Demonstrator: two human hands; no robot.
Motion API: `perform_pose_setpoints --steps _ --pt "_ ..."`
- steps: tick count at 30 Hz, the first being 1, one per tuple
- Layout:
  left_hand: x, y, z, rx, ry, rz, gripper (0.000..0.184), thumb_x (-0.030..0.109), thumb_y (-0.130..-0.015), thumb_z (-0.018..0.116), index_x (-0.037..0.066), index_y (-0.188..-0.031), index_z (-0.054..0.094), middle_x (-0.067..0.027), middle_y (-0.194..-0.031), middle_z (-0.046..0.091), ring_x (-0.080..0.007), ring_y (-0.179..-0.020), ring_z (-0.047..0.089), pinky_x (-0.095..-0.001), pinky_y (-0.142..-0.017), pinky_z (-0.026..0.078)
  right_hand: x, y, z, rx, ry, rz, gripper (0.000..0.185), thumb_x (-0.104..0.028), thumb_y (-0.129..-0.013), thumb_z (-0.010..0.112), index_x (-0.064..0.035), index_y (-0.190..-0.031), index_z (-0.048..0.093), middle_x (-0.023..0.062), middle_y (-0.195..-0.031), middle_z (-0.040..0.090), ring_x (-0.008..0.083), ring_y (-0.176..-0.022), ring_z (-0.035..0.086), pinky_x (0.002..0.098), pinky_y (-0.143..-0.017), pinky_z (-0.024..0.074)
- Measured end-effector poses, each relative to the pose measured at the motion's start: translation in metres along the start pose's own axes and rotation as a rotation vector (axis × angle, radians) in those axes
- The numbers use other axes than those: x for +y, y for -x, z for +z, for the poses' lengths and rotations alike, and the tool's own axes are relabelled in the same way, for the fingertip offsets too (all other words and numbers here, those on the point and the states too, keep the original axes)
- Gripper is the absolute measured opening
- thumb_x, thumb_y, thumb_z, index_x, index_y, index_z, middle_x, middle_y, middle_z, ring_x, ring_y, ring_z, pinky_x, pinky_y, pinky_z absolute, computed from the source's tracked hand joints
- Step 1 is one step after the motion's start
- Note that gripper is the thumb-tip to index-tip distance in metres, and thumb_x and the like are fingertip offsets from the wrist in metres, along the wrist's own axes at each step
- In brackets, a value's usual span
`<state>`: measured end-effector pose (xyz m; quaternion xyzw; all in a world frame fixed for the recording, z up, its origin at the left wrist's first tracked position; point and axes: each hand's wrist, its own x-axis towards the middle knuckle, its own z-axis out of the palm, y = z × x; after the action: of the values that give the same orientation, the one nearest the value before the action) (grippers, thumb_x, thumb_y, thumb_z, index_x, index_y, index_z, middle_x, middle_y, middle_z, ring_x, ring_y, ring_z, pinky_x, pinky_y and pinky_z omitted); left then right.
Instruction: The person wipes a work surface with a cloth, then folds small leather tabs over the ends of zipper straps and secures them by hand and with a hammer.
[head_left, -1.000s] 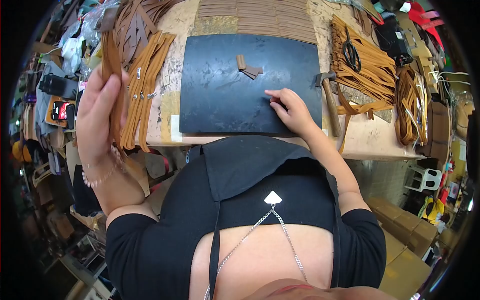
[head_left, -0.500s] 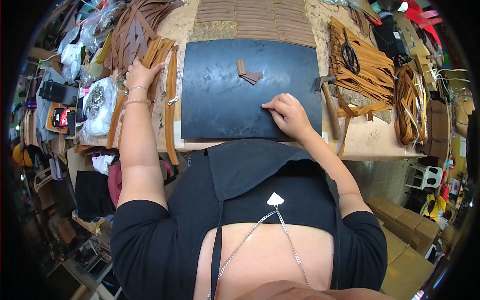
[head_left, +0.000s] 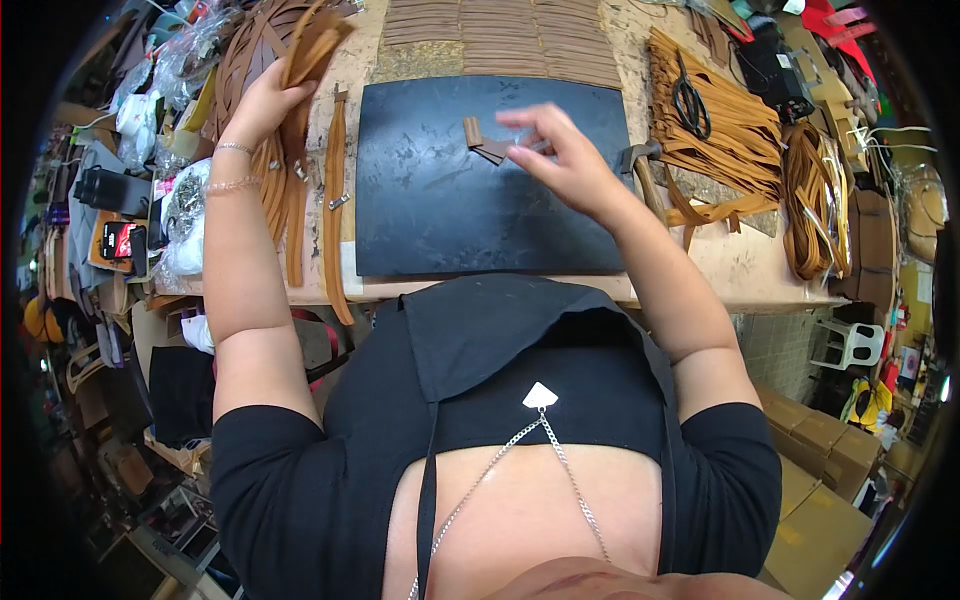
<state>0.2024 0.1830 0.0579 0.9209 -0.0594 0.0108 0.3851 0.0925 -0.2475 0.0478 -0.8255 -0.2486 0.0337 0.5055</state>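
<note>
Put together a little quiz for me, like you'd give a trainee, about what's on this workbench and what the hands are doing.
1. Which hand grips a raised bunch of long, thin orange-brown strips?

2. True or false: the black-handled scissors lie on a broad heap of orange-brown strips.

3. What rests on the flat, black, rectangular board?
a) a white plastic stool
b) small, flat brown pieces
c) a clear plastic bag

Key:
1. The left hand.
2. True.
3. b

Right hand point(head_left: 567, 163) and held straps point(head_left: 314, 50) blurred
</note>
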Motion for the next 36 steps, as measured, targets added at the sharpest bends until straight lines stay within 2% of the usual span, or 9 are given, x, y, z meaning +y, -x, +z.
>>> perform_pose_setpoints --steps 4,6,7,9,15,17,27,32,36 --pt "0.082 0.000 0.036 -0.275 -0.132 0.061 0.051 0.014 -0.091 0.072 0.004 -0.139 0.057 -0.0188 -0.109 0.074 -0.0253 -0.095 0.073 -0.0381 -0.082 0.058 -0.032 -0.058 0.007 0.386 0.601 -0.402 0.059 -0.022 -0.097 0.070 -0.0264 -0.152 0.050 0.0111 -0.130 0.063 0.0291 -0.114 0.063 0.0490 -0.111 0.0440" --pt "0.120 0.006 0.059 -0.345 -0.214 0.117 0.042 0.005 -0.090 0.069 0.001 -0.129 0.055 -0.0112 -0.082 0.070 -0.0229 -0.064 0.069 -0.0365 -0.057 0.056 -0.052 -0.081 0.005 0.092 1.020 -0.524 0.095 -0.024 -0.078 0.076 -0.0211 -0.163 0.034 0.0170 -0.166 0.033 0.0374 -0.157 0.022 0.0757 -0.120 0.0110" --pt "0.130 0.006 0.072 -0.393 -0.242 0.083 0.042 0.004 -0.088 0.070 0.002 -0.128 0.056 -0.0134 -0.081 0.070 -0.0249 -0.062 0.069 -0.0362 -0.059 0.057 -0.044 -0.093 0.013 0.096 1.022 -0.523 0.095 -0.024 -0.078 0.076 -0.0211 -0.163 0.034 0.0170 -0.166 0.033 0.0374 -0.157 0.022 0.0757 -0.120 0.0110" --pt "0.136 -0.005 0.093 -0.386 -0.221 0.129 0.053 0.013 -0.083 0.073 0.003 -0.134 0.061 -0.0253 -0.107 0.074 -0.0397 -0.097 0.073 -0.0455 -0.090 0.057 -0.030 -0.108 0.026 0.101 1.204 -0.395 0.059 -0.020 -0.101 0.060 -0.0328 -0.157 0.044 0.0072 -0.118 0.068 0.0281 -0.113 0.066 0.0497 -0.115 0.0421" --pt "0.106 0.017 0.127 -0.024 -0.424 0.202 0.079 0.011 -0.079 0.075 0.026 -0.152 0.048 -0.0168 -0.113 0.075 -0.0368 -0.106 0.071 -0.0481 -0.093 0.055 -0.007 -0.121 -0.004 -0.068 1.067 -0.269 0.037 -0.021 -0.104 0.047 -0.0236 -0.141 0.056 0.0074 -0.117 0.073 0.0306 -0.108 0.072 0.0545 -0.091 0.0532" --pt "0.064 0.018 0.128 0.043 -0.432 0.276 0.086 0.010 -0.080 0.073 0.034 -0.156 0.040 -0.0140 -0.115 0.075 -0.0348 -0.107 0.071 -0.0478 -0.098 0.053 -0.002 -0.117 -0.026 -0.162 1.085 -0.023 0.044 -0.019 -0.096 0.062 -0.0205 -0.139 0.055 0.0078 -0.123 0.070 0.0300 -0.117 0.068 0.0484 -0.092 0.0544" --pt "0.013 0.023 0.065 0.180 -0.757 0.303 0.057 0.020 -0.079 0.080 0.020 -0.134 0.063 -0.0123 -0.129 0.068 -0.0312 -0.127 0.061 -0.0466 -0.107 0.047 0.077 -0.066 -0.067 -0.334 1.086 0.288 0.062 -0.016 -0.094 0.062 -0.0260 -0.153 0.048 0.0065 -0.157 0.047 0.0312 -0.144 0.045 0.0485 -0.112 0.0456" --pt "-0.023 0.045 0.045 -0.123 -0.537 -0.453 0.050 0.035 -0.081 0.084 0.006 -0.119 0.069 -0.0155 -0.106 0.071 -0.0348 -0.108 0.068 -0.0424 -0.096 0.053 0.099 -0.041 -0.061 -0.184 0.982 0.301 0.064 -0.023 -0.098 0.058 -0.0317 -0.159 0.042 0.0018 -0.162 0.042 0.0274 -0.151 0.036 0.0661 -0.123 0.0254" --pt "-0.077 0.074 0.069 -0.015 -0.350 -0.262 0.040 0.027 -0.082 0.084 0.003 -0.110 0.069 -0.0163 -0.096 0.071 -0.0319 -0.093 0.070 -0.0395 -0.086 0.055 0.100 -0.032 -0.057 -0.052 0.970 0.202 0.062 -0.033 -0.099 0.062 -0.0319 -0.158 0.043 0.0024 -0.162 0.042 0.0302 -0.154 0.032 0.0686 -0.123 0.0199"
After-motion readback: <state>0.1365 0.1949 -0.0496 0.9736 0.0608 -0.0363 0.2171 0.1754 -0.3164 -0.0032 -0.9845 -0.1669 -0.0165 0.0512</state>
